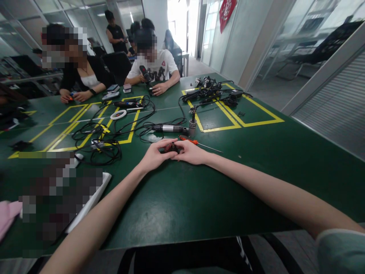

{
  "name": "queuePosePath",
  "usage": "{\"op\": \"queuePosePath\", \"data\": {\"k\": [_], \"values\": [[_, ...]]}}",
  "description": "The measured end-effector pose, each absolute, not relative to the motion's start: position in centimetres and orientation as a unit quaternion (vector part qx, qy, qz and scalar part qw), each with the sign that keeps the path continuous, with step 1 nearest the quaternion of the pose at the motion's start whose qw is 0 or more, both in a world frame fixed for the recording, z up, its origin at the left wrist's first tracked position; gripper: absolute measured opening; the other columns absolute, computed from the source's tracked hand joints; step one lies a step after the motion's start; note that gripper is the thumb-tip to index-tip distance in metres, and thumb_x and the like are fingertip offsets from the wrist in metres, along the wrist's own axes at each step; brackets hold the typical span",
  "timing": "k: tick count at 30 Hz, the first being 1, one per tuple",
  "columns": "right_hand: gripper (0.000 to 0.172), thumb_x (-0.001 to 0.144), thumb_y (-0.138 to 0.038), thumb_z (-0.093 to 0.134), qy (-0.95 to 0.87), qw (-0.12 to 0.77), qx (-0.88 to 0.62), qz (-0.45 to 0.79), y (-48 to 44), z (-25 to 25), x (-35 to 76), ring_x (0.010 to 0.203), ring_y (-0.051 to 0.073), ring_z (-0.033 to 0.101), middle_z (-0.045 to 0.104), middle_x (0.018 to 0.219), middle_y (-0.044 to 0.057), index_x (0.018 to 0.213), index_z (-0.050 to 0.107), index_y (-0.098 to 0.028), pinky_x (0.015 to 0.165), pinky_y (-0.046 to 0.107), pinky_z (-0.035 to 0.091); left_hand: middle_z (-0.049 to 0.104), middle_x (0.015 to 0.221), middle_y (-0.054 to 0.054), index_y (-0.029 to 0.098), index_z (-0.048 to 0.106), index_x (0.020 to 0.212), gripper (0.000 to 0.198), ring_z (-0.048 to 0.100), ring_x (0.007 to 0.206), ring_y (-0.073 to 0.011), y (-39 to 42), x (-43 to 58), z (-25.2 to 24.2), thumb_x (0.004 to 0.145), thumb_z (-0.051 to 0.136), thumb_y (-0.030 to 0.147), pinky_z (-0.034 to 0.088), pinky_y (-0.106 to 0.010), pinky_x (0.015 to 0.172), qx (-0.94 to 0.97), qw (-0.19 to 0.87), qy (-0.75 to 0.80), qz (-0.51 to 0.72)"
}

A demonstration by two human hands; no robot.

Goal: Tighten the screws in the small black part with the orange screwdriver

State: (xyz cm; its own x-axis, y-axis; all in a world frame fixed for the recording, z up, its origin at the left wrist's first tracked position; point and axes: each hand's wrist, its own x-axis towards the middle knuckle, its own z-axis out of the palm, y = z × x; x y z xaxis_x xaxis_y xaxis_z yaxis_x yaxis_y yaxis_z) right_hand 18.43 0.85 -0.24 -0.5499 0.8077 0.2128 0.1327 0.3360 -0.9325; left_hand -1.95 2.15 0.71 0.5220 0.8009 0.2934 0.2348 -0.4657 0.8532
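Note:
Over the green table, my left hand (154, 155) and my right hand (194, 152) meet, fingers curled round a small dark part (173, 145). A short metal stem sticks up from the part's middle; the fingers cover most of the rest, so its exact kind is unclear. Just beyond my right hand lies a screwdriver (194, 142) with an orange handle and a long thin shaft pointing right. Behind both hands is a corded power tool (171, 128) with a black and silver body. At its right end stands an upright metal cylinder (192, 125).
Tangled black cables (110, 154) spread to the left, near a white ring (118, 114). More dark tools and cords (207, 91) lie at the back right, among yellow tape outlines (262, 122). A white-edged tray (106, 179) sits at left. Two people work across the table (242, 160).

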Motion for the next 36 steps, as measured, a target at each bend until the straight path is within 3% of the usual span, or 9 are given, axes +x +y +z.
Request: {"op": "queuePosePath", "data": {"k": [4, 8, 11, 14, 16, 19, 24, 29, 36], "values": [[0.028, 0.083, -0.029, 0.079, -0.756, 0.345, -0.331, 0.447, 1.0, 0.0, 18.8, 0.084, 0.019, 0.066, 0.075, 0.093, 0.006, 0.104, 0.075, -0.011, 0.079, 0.032, 0.054, 0.075, 0.138, -0.011, 0.021, 0.078, 0.132, 0.050, 0.069, 0.131, -0.0312, 1.6, -1.4, 0.3, 0.082, 0.084, 0.030, 0.048, -0.048, 0.122, 0.747, 0.458, 0.320, 0.361], [0.022, 0.083, -0.025, 0.078, -0.770, 0.334, -0.352, 0.414, 1.0, -0.2, 18.7, 0.081, 0.017, 0.064, 0.074, 0.093, 0.005, 0.099, 0.074, -0.011, 0.076, 0.030, 0.051, 0.072, 0.143, -0.012, 0.020, 0.077, 0.133, 0.052, 0.061, 0.143, -0.0330, 1.2, -0.8, -0.2, 0.084, 0.084, 0.036, 0.042, -0.052, 0.127, 0.727, 0.480, 0.319, 0.374], [0.030, 0.081, -0.024, 0.079, -0.778, 0.312, -0.381, 0.389, 0.8, 0.2, 18.6, 0.075, 0.015, 0.062, 0.074, 0.092, 0.006, 0.105, 0.074, -0.008, 0.070, 0.028, 0.050, 0.072, 0.143, -0.012, 0.022, 0.080, 0.128, 0.048, 0.057, 0.147, -0.0327, 1.1, -0.7, -0.5, 0.083, 0.085, 0.038, 0.036, -0.053, 0.131, 0.724, 0.463, 0.329, 0.392], [0.043, 0.076, -0.018, 0.080, -0.797, 0.269, -0.405, 0.358, 0.6, 1.9, 19.3, 0.074, 0.015, 0.064, 0.076, 0.095, 0.005, 0.118, 0.074, -0.009, 0.068, 0.026, 0.049, 0.075, 0.137, -0.013, 0.020, 0.081, 0.124, 0.045, 0.064, 0.140, -0.0327, 0.9, -0.6, -0.7, 0.083, 0.085, 0.038, 0.042, -0.053, 0.127, 0.715, 0.476, 0.328, 0.392], [0.031, 0.075, -0.014, 0.078, -0.821, 0.211, -0.424, 0.318, 0.8, 3.7, 20.6, 0.077, 0.016, 0.067, 0.078, 0.094, 0.003, 0.106, 0.079, -0.013, 0.070, 0.026, 0.049, 0.079, 0.129, -0.013, 0.017, 0.079, 0.125, 0.045, 0.071, 0.128, -0.0319, 0.8, -0.6, -0.6, 0.084, 0.083, 0.037, 0.050, -0.051, 0.120, 0.703, 0.502, 0.327, 0.385], [0.016, 0.088, -0.025, 0.068, -0.814, 0.169, -0.513, 0.214, 1.4, 6.0, 22.9, 0.077, 0.019, 0.069, 0.078, 0.086, 0.007, 0.090, 0.079, -0.014, 0.071, 0.030, 0.047, 0.081, 0.120, -0.012, 0.015, 0.078, 0.123, 0.042, 0.077, 0.114, -0.0284, 0.5, -0.3, -0.5, 0.086, 0.082, 0.034, 0.059, -0.045, 0.109, 0.691, 0.518, 0.333, 0.379], [0.033, 0.092, -0.043, 0.068, -0.791, 0.112, -0.596, 0.082, 1.9, 6.3, 24.1, 0.100, 0.034, 0.072, 0.078, 0.116, 0.018, 0.109, 0.073, -0.015, 0.076, 0.037, 0.048, 0.080, 0.111, -0.010, 0.016, 0.076, 0.107, 0.024, 0.076, 0.107, -0.0236, 0.2, -0.1, -0.1, 0.087, 0.078, 0.029, 0.059, -0.037, 0.103, 0.704, 0.503, 0.331, 0.378], [0.027, 0.093, -0.038, 0.069, -0.793, 0.045, -0.604, 0.068, 1.3, 5.2, 23.0, 0.106, 0.040, 0.074, 0.077, 0.118, 0.024, 0.109, 0.073, -0.016, 0.080, 0.041, 0.053, 0.078, 0.110, -0.009, 0.017, 0.073, 0.107, 0.021, 0.074, 0.105, -0.0229, 0.1, -0.1, 0.1, 0.090, 0.075, 0.029, 0.059, -0.036, 0.101, 0.717, 0.489, 0.329, 0.371], [0.028, 0.095, -0.027, 0.063, -0.806, 0.017, -0.583, 0.103, 1.1, 5.6, 22.6, 0.100, 0.036, 0.075, 0.079, 0.110, 0.022, 0.117, 0.074, -0.014, 0.073, 0.035, 0.048, 0.077, 0.110, -0.009, 0.017, 0.072, 0.107, 0.021, 0.074, 0.105, -0.0222, 0.1, 0.0, 0.2, 0.089, 0.074, 0.029, 0.058, -0.035, 0.101, 0.716, 0.497, 0.323, 0.368]]}}
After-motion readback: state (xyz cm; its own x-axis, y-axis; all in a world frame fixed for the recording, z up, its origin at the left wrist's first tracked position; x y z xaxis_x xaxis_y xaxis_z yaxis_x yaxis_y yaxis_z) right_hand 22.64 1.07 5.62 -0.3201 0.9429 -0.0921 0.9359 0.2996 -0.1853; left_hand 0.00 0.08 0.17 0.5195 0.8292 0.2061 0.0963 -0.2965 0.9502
